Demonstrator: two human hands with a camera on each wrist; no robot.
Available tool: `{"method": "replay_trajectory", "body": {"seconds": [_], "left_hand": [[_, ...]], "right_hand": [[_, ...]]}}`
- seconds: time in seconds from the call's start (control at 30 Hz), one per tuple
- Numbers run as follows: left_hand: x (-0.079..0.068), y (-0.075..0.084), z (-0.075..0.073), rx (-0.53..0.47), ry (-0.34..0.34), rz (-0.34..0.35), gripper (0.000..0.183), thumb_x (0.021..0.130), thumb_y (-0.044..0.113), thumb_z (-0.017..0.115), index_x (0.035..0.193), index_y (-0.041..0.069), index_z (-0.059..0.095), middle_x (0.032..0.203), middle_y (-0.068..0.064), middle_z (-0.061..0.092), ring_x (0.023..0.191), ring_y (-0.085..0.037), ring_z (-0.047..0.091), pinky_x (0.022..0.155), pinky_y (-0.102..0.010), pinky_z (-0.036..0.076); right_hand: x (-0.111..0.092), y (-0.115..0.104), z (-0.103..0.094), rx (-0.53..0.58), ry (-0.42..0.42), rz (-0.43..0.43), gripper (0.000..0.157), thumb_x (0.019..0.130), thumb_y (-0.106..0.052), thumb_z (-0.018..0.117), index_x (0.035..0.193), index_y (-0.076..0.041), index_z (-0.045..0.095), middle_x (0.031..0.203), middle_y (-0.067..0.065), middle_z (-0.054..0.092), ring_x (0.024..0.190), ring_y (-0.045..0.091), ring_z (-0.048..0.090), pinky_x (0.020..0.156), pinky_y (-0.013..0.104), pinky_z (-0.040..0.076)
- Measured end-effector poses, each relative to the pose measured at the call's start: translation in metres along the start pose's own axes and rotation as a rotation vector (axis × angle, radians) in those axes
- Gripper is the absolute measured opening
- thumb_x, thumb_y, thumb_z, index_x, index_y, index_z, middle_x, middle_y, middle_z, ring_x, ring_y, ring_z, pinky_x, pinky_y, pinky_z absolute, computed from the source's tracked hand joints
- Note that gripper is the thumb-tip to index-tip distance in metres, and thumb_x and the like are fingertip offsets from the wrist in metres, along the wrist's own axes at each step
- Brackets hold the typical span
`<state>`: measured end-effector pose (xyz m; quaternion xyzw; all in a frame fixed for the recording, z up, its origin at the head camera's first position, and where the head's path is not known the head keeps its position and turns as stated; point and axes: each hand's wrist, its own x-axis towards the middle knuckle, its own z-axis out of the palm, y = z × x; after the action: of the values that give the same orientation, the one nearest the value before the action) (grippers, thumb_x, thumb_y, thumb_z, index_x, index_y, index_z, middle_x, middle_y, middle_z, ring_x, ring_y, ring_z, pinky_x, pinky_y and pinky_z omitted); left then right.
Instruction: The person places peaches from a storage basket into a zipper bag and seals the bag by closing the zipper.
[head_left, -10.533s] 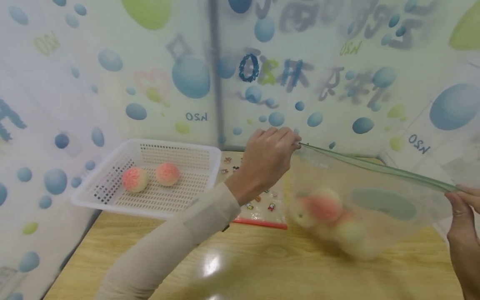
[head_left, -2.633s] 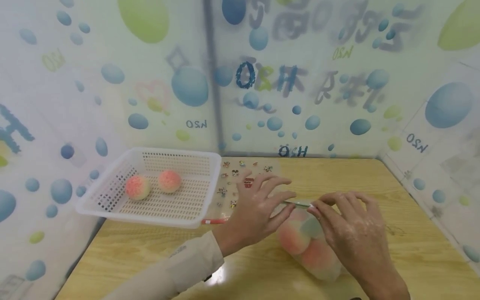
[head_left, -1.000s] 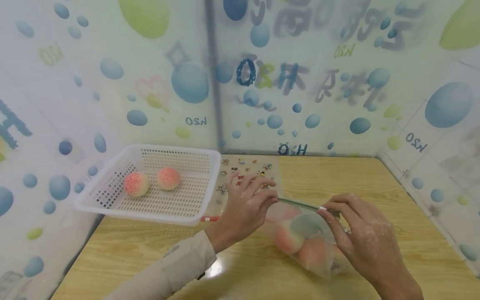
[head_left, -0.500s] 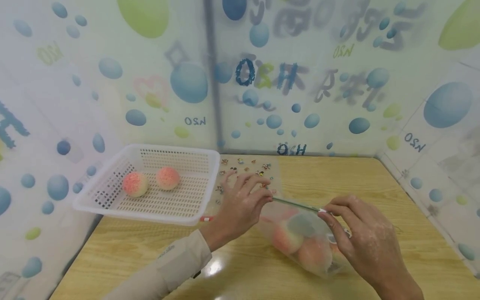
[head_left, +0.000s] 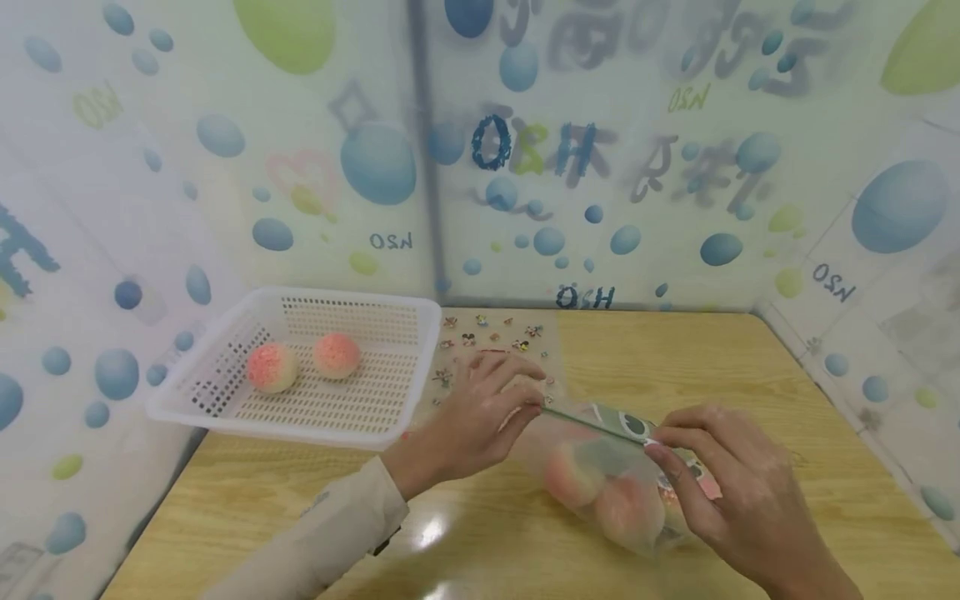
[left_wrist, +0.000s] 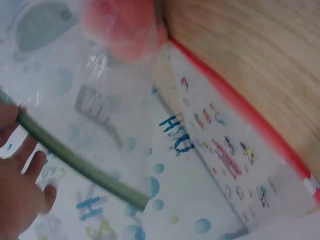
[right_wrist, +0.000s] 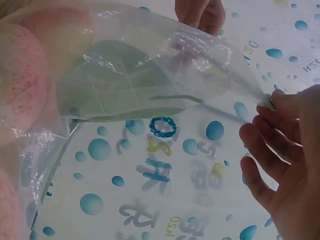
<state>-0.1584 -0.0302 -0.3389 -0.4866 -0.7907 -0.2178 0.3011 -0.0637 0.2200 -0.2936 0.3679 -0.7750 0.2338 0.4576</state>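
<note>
- Two hands' fingers (head_left: 517, 368) pinch the green strip (head_left: 596, 425): left hand (head_left: 480, 408) at ten o'clock of the bag (head_left: 603, 460), right hand (head_left: 742, 496) at three.
- Uneven pressure could leave a gap.

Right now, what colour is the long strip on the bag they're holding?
The strip is green; the left wrist view shows it best.

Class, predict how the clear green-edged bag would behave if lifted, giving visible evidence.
The bag would probably be floppy: it looks see-through and creased. The peach-coloured balls inside would likely shift and roll together, since they are round and bunch low. The green strip seems somewhat stiffer, running nearly straight between the left hand and right hand.
</note>
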Motion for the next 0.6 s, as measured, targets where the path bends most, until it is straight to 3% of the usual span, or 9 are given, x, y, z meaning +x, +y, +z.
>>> {"method": "replay_trajectory", "body": {"seconds": [0.17,0.3,0.37,0.47,0.53,0.6], "left_hand": [[-0.009,0.001,-0.013,-0.177,-0.239,0.036,0.011,0.078,0.009,0.054,0.085,0.017,0.053,0.115,0.001,0.053,0.110,-0.012,0.043,0.091,-0.032,0.034],[-0.021,0.003,-0.019,-0.254,-0.362,0.035,0.016,0.070,0.007,0.056,0.076,0.019,0.049,0.102,0.009,0.057,0.095,-0.002,0.049,0.080,-0.021,0.039],[-0.028,0.005,-0.020,-0.277,-0.427,0.031,0.019,0.065,0.006,0.057,0.073,0.020,0.047,0.096,0.013,0.055,0.086,0.001,0.048,0.076,-0.018,0.039],[-0.038,0.008,-0.024,-0.303,-0.571,-0.001,0.023,0.060,0.010,0.062,0.072,0.022,0.046,0.093,0.017,0.051,0.079,0.000,0.046,0.068,-0.015,0.038],[-0.044,0.011,-0.026,-0.336,-0.696,-0.036,0.023,0.060,0.015,0.066,0.073,0.024,0.049,0.097,0.018,0.050,0.080,0.000,0.046,0.065,-0.015,0.039],[-0.049,0.013,-0.029,-0.399,-0.814,-0.085,0.018,0.066,0.024,0.069,0.076,0.027,0.054,0.105,0.017,0.051,0.091,-0.001,0.048,0.072,-0.017,0.041]], "right_hand": [[0.000,-0.008,0.001,0.189,-0.058,-0.040,0.019,0.088,-0.022,0.059,0.080,-0.007,0.065,0.084,0.002,0.059,0.072,0.017,0.053,0.071,0.022,0.041],[-0.011,-0.012,0.009,0.320,-0.221,-0.014,0.006,0.088,-0.017,0.058,0.089,-0.013,0.062,0.092,-0.003,0.057,0.079,0.012,0.053,0.074,0.020,0.041],[-0.021,-0.009,0.016,0.367,-0.317,0.024,0.007,0.089,-0.014,0.055,0.093,-0.017,0.060,0.095,-0.007,0.056,0.081,0.008,0.052,0.073,0.019,0.041],[-0.037,-0.002,0.025,0.330,-0.458,0.161,0.018,0.091,-0.009,0.048,0.096,-0.023,0.058,0.096,-0.014,0.054,0.082,0.002,0.050,0.072,0.017,0.040],[-0.046,0.002,0.033,0.210,-0.522,0.241,0.018,0.093,-0.013,0.046,0.096,-0.027,0.058,0.096,-0.019,0.051,0.080,-0.001,0.048,0.068,0.018,0.041],[-0.053,0.002,0.043,0.073,-0.572,0.300,0.013,0.092,-0.020,0.050,0.095,-0.029,0.059,0.095,-0.020,0.049,0.078,-0.002,0.047,0.067,0.021,0.043]]}}
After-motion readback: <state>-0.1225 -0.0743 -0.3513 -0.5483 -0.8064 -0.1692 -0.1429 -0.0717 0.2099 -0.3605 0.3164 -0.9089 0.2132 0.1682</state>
